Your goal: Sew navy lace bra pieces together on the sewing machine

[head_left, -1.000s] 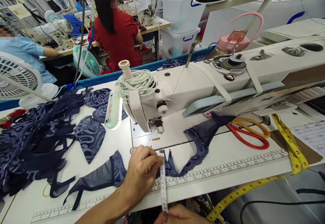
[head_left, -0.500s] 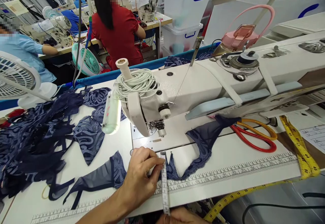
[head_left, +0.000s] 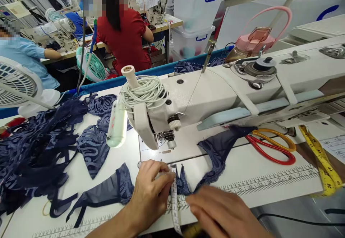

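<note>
At the left hand's grip [head_left: 153, 187] lies white measuring tape [head_left: 174, 196].

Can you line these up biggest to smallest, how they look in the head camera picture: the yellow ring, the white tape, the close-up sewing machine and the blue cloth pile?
1. Sewing machine
2. Blue cloth pile
3. White tape, the part showing
4. Yellow ring
</note>
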{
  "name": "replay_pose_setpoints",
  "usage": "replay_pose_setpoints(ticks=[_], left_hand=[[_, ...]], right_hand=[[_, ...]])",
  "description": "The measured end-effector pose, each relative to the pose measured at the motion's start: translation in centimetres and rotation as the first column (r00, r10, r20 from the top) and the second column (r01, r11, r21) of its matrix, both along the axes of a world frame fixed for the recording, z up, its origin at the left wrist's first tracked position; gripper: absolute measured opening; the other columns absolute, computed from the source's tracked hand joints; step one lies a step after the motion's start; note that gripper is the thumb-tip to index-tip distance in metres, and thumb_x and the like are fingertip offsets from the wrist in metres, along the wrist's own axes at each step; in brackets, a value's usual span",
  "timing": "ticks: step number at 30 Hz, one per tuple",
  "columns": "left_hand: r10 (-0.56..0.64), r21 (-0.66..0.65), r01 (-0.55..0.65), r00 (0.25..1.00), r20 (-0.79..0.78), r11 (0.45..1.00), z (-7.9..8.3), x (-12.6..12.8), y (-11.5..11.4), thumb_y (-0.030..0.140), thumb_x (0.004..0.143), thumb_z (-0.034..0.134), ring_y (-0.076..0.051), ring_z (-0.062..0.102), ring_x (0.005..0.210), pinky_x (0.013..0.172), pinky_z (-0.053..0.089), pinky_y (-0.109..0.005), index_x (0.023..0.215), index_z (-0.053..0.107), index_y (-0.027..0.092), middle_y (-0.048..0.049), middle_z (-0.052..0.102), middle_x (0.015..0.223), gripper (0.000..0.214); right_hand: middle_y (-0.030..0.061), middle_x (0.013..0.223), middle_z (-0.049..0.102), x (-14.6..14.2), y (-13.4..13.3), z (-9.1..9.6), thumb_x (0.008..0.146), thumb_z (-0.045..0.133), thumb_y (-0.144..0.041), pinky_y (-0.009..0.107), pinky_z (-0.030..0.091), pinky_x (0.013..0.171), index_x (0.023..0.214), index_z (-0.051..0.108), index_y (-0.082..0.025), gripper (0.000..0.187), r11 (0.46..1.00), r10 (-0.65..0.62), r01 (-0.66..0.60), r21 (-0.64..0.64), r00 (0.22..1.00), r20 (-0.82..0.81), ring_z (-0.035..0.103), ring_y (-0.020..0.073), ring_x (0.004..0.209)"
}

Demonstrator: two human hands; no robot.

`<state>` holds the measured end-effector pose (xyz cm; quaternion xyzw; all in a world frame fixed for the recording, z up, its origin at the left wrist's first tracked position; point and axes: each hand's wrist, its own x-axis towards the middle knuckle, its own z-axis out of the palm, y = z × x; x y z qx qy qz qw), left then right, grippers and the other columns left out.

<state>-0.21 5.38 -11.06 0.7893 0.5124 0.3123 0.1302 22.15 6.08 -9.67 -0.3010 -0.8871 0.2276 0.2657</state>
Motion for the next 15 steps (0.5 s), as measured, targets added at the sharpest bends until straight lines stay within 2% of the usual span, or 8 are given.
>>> replay_pose_setpoints(ticks=[2, 4, 9, 15], left_hand=[[-0.016, 0.012, 0.016, 0.999, -0.031, 1.0, 0.0, 0.0, 0.0, 0.003, 0.087, 0.053, -0.02, 0.055, 0.087, 0.076, 0.039, -0.038, 0.101, 0.064, 0.021, -0.0066, 0.066, 0.101, 0.025], [-0.031, 0.041, 0.034, 0.998, -0.054, 0.999, -0.1, 0.1, 0.0, 0.001, 0.086, 0.052, -0.022, 0.056, 0.091, 0.079, 0.04, -0.04, 0.103, 0.063, 0.02, -0.0066, 0.067, 0.107, 0.028], [-0.056, 0.116, 0.069, 0.992, -0.115, 0.991, 0.0, 0.4, 0.0, 0.0, 0.083, 0.048, -0.023, 0.059, 0.094, 0.083, 0.038, -0.041, 0.106, 0.062, 0.017, -0.0061, 0.071, 0.108, 0.032], [-0.043, 0.149, 0.071, 0.982, -0.186, 0.986, 0.1, 0.6, -0.1, 0.001, 0.083, 0.045, -0.023, 0.061, 0.095, 0.096, 0.033, -0.044, 0.111, 0.062, 0.015, -0.0062, 0.071, 0.109, 0.036]], right_hand=[[0.007, 0.095, 0.067, -0.9, 1.6, 0.3, 0.097, 0.042, -0.014, 0.027, 0.049, 0.078, 0.108, 0.064, -0.016, 0.024, 0.995, -0.027, 0.031, 0.098, 0.999, -0.035, 0.061, 0.0156, 0.086], [0.0089, 0.104, 0.067, -1.7, 2.5, -0.2, 0.096, 0.047, -0.014, 0.033, 0.049, 0.085, 0.114, 0.062, -0.014, 0.024, 0.986, -0.033, 0.033, 0.166, 0.999, 0.0, 0.06, 0.0186, 0.096], [0.0079, 0.106, 0.067, -2.0, 2.4, -1.7, 0.096, 0.05, -0.019, 0.036, 0.047, 0.086, 0.112, 0.065, -0.015, 0.023, 0.973, -0.047, 0.029, 0.231, 0.996, 0.072, 0.059, 0.0197, 0.097], [0.0092, 0.109, 0.067, -2.0, 2.0, -2.2, 0.095, 0.048, -0.017, 0.039, 0.043, 0.092, 0.114, 0.065, -0.015, 0.026, 0.954, -0.079, 0.048, 0.297, 0.992, 0.095, 0.058, 0.0207, 0.103]])
